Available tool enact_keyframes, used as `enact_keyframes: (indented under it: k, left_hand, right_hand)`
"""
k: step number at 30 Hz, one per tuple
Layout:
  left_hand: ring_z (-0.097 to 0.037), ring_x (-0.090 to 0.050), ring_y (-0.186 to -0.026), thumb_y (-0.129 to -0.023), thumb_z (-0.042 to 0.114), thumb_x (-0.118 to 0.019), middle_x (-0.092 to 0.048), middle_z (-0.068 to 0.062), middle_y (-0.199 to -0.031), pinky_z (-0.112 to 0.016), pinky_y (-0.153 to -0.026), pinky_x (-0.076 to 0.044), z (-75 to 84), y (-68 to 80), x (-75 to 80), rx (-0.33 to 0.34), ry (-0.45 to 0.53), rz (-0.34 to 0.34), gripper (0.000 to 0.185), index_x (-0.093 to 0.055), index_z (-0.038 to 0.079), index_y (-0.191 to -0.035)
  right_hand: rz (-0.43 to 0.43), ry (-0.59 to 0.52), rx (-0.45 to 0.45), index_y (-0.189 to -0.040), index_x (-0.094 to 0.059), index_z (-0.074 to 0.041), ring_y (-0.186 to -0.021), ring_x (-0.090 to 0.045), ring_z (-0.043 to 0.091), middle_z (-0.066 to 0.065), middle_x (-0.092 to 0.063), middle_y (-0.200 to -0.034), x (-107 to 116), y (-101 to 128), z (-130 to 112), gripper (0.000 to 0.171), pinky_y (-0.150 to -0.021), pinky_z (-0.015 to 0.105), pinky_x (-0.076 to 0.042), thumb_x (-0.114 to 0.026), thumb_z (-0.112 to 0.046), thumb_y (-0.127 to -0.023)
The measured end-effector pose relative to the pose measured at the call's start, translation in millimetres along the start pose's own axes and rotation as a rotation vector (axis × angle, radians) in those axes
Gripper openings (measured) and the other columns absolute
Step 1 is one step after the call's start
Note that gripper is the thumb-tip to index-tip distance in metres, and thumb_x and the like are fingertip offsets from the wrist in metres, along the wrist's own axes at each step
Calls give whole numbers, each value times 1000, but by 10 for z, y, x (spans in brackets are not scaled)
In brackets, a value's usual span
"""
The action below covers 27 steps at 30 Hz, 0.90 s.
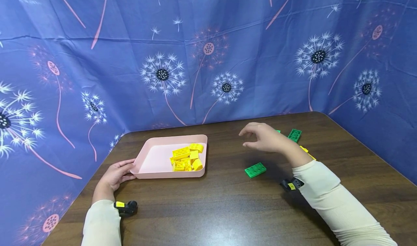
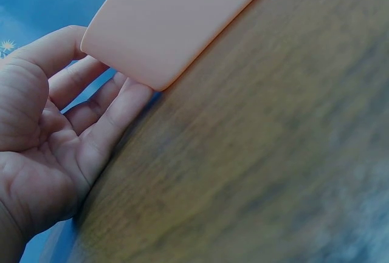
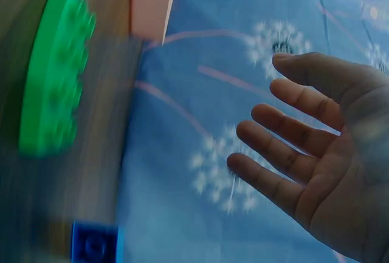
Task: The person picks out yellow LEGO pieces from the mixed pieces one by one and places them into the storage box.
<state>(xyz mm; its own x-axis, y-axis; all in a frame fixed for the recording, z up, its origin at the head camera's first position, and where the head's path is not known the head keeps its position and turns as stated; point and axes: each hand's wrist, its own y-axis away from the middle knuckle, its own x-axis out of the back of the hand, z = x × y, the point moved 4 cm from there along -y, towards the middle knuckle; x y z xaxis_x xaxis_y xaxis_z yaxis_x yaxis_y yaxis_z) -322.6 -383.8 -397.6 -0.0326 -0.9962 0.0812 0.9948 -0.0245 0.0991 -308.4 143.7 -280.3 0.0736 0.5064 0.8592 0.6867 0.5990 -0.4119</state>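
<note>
A shallow pink tray [image 1: 156, 174] lies at the left of the table, with several yellow toy building bricks [image 1: 187, 158] heaped in its right half. My left hand [image 1: 115, 174] grips the tray's near left corner; in the left wrist view its fingers meet the corner wall [image 2: 152, 32]. Over the table to the right of the tray, my right hand [image 1: 265, 137] hovers with fingers spread and nothing held. Below it lies a green brick [image 1: 255, 170], studs up, also large in the right wrist view [image 3: 58, 75].
Past my right forearm lie another green brick [image 1: 294, 135] and a partly hidden yellow brick [image 1: 307, 152]. A sliver of green [image 1: 278, 131] shows behind the right hand. The right wrist view catches a blue brick [image 3: 96, 243]. A blue dandelion-print cloth [image 1: 195, 58] hangs behind the wooden table [image 1: 202, 210].
</note>
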Motion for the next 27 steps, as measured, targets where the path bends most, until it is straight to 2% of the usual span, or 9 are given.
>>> enact_keyframes:
  k: [5, 12, 17, 21, 27]
  left_hand:
    - [-10, -67, -82, -95, 11, -63, -68, 7, -94, -32, -73, -59, -14, 3, 7, 6, 0, 18, 19, -73, 26, -97]
    - [-10, -67, -81, -95, 9, -61, -69, 7, -93, -31, -72, -59, -11, 19, 9, -7, 14, 8, 22, -73, 28, -94]
    - [-10, -67, -81, -95, 8, -61, -68, 9, -92, -31, -72, -59, -9, 25, -10, -1, 9, 9, 24, -73, 29, -92]
    - [-10, -67, -81, -96, 8, -61, -68, 8, -92, -31, -72, -59, -3, 20, -22, -1, 8, 9, 24, -73, 29, -93]
    - [-9, -67, -81, -95, 9, -61, -68, 9, -93, -31, -73, -59, 16, 21, -24, 1, 2, 19, 25, -73, 31, -90]
  right_hand:
    - [6, 15, -96, -111, -69, -7, -91, -62, 22, 6, -65, -106, 175, 196, 290, 27, -76, 42, -54, -76, -14, -85]
    - [24, 7, -217, -109, -69, -2, -91, -63, 27, 11, -66, -105, 342, 472, 643, 26, -74, 44, -56, -75, -12, -85]
    - [-3, 9, -327, -107, -68, -1, -87, -63, 27, 11, -66, -101, 363, 648, 852, 27, -71, 43, -55, -76, -15, -86]
    - [-33, 9, -403, -103, -68, -1, -82, -60, 22, 10, -64, -97, 367, 769, 994, 24, -65, 38, -52, -74, -18, -87]
    - [-80, -19, -466, -95, -68, -1, -74, -58, 18, 4, -65, -86, 318, 923, 1212, 17, -57, 33, -49, -73, -14, -85]
